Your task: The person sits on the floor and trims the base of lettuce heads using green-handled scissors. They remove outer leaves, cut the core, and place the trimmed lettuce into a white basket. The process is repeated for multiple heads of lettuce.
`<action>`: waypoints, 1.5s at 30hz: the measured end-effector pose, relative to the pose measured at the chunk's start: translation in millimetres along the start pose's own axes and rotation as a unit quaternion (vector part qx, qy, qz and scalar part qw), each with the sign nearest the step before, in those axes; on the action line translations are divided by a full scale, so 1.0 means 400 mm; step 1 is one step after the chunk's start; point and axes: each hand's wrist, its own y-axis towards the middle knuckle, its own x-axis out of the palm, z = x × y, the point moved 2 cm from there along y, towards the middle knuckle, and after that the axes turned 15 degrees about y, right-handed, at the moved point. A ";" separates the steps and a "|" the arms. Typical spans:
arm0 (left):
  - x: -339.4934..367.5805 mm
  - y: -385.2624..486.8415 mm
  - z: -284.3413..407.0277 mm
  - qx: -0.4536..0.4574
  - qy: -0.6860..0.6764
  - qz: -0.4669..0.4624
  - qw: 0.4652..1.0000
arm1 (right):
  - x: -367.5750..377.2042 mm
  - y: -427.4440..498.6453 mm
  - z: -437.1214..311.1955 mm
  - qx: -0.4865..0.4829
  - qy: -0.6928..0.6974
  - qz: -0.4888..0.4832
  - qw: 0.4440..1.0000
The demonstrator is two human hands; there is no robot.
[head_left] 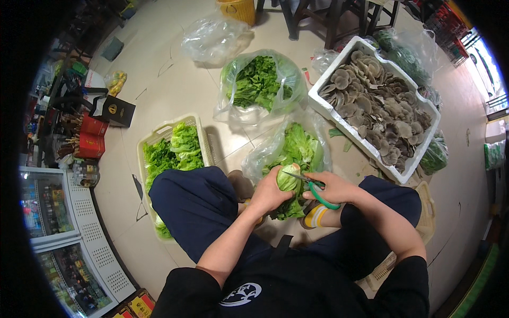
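Observation:
My left hand grips a head of lettuce, its pale cut stem end turned up and its leaves hanging down between my feet. In my right hand is a pair of scissors with green handles. Their blades lie across the lettuce near the stem end; how far apart they are is hard to tell. Just beyond my hands a clear plastic bag lies open with lettuce leaves in it. To my left, a cream plastic basket holds lettuce, partly hidden by my knee.
A white foam box full of oyster mushrooms stands at front right, beside bagged greens. Ahead sits another plastic bag of leafy greens. A second basket is by my right leg. Glass-door fridges line the left.

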 end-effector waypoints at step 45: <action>-0.092 0.077 0.071 0.037 -0.607 -0.229 0.760 | -0.004 0.088 0.026 0.009 0.667 -0.075 0.741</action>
